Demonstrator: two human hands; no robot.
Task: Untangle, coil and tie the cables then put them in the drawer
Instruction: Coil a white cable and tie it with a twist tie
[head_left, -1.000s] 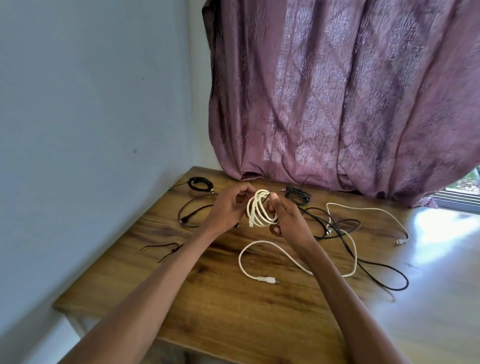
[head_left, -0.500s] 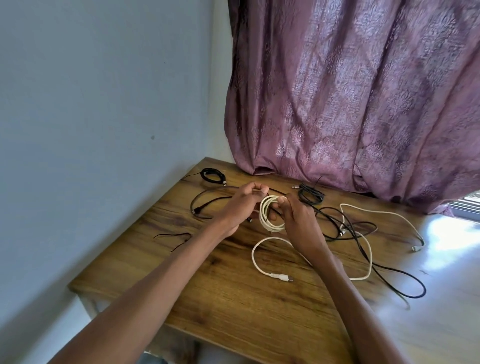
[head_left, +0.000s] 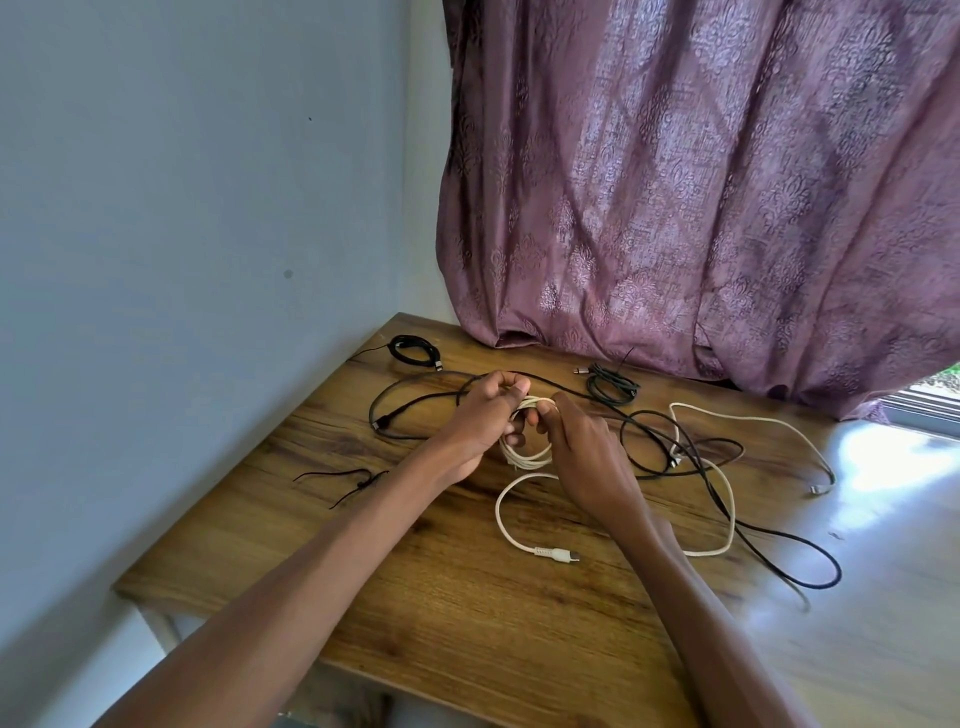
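1. Wood-grain tabletop (head_left: 467, 613) fills the lower centre of the frame, bare along its near edge; that strip looks like the best free room for working, though the edge itself falls away at lower left.
2. Just beyond, a white cable tail (head_left: 511, 525) curves across the wood and ends in its plug at lower centre. It appears to run up to the coil between the hands.
3. At mid-frame the left hand (head_left: 480, 423) and right hand (head_left: 582, 454) meet on the white coil (head_left: 524, 452). Each grip is curled around the loops, pinching them together just above the wood.
4. My reading: coiling is the step in hand. The next move calls for winding in the loose tail, then tying the bundle.
5. Right of the hands a black cable (head_left: 779, 556) and another white cable (head_left: 753, 431) lie crossed and loose, not yet untangled; they crowd that side.
6. Farther back, two black coiled bundles (head_left: 413, 351) sit near the far edge below the purple curtain (head_left: 701, 208).
7. No drawer is in view.
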